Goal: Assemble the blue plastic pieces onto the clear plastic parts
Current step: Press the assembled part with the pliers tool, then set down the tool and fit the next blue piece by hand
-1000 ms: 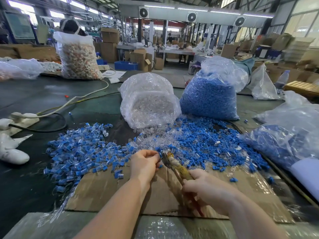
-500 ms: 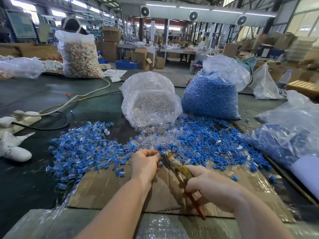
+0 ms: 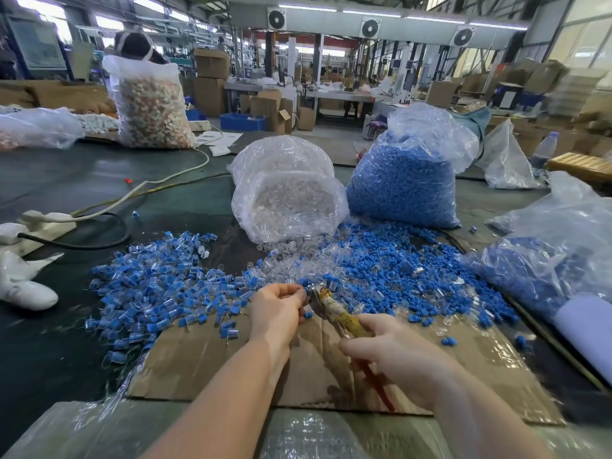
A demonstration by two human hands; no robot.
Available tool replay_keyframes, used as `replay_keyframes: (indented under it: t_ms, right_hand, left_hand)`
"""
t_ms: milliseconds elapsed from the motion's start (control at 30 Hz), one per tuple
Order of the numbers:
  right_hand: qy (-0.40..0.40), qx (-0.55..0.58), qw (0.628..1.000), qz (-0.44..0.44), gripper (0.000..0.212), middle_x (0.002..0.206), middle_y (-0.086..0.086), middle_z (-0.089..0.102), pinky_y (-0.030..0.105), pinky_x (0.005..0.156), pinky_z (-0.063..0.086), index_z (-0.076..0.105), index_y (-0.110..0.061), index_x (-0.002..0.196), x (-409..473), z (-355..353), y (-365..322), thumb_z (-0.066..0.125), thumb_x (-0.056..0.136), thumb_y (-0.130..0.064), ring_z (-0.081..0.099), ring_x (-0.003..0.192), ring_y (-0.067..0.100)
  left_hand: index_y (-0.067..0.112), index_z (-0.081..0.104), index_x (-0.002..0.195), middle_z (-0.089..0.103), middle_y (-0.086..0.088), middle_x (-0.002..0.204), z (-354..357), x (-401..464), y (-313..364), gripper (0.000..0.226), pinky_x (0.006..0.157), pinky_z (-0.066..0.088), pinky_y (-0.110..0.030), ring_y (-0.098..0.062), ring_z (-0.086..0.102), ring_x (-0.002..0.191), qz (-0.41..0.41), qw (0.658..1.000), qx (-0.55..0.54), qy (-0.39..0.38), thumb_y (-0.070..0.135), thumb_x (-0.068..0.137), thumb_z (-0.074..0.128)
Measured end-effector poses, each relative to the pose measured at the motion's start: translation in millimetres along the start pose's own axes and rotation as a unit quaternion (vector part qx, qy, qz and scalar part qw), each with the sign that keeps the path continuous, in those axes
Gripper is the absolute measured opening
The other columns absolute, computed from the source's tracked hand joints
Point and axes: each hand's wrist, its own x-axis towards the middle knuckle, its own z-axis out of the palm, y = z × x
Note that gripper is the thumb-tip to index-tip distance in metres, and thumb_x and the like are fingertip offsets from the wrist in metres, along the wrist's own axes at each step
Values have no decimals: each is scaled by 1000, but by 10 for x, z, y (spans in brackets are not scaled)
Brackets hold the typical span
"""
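Right grip (image 3: 394, 356) is still squeezing the pliers (image 3: 334, 309); left grip (image 3: 278, 309) keeps pinching a piece (image 3: 306, 291) at the jaws, barely shifted, so pressing is probably continuing above the cardboard (image 3: 205, 362).

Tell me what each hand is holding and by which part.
The right hand grips the pliers by their handles. The left hand pinches a small piece at the pliers' tip; the piece is hidden, so its held part cannot be told.

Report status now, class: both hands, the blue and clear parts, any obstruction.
Left hand pinching a small part at the pliers' tip. Right hand gripping pliers. Assembled pile left, loose blue pieces ahead. No obstruction visible.
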Motion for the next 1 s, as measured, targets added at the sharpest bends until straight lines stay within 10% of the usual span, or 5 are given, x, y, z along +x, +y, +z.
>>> replay_keyframes:
  t_ms: [233,500,1000]
  right_hand:
    - [155,-23,985,-69,16,74,2,58,24,53,36,59,-14,93,43,-55,189,65,80,-6,46,57,13]
    - [364,-323,871,60,66,122,12,52,42,100,39,36,-20,140,70,-463,473,60,84,-47,47,113,27]
    - [390,-437,801,128,71,135,13,42,41,99,37,28,-24,143,144,-721,729,39,86,-64,40,123,32]
  left_hand:
    - [21,63,87,63,7,77,-271,175,28,9,51,37,-15,-2,54,64,165,958,207,113,14,89,59]
    - [33,67,109,60,0,107,-757,382,-72,22,81,36,-36,-22,46,97,181,810,509,226,27,93,53]
    - [25,62,112,56,10,107,85,66,-456,22,93,31,-15,-5,41,102,339,854,395,-20,24,91,55]
